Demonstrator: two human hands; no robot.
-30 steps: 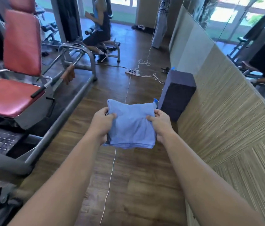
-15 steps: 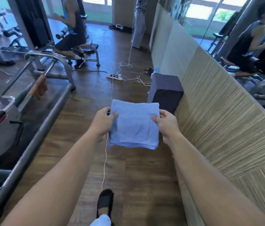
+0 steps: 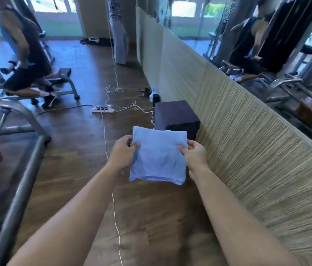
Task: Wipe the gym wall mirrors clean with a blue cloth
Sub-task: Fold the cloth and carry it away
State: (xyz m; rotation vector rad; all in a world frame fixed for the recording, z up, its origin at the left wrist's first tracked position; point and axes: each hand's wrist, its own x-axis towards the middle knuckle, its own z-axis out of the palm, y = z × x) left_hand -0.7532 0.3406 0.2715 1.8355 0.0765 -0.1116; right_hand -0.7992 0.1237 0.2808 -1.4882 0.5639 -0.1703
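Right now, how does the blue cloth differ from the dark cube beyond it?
The blue cloth is pale, flat and folded; the dark cube is near-black and boxy. The left hand and right hand hold the cloth up; the cube sits on the floor. Both look squarish.

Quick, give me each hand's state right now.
Left hand: closed, pinching the blue cloth by its left edge.
Right hand: closed, pinching the cloth's right edge.

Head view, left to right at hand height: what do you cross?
metal machine frame → white cable → left hand → blue cloth → right hand → woven wall panel
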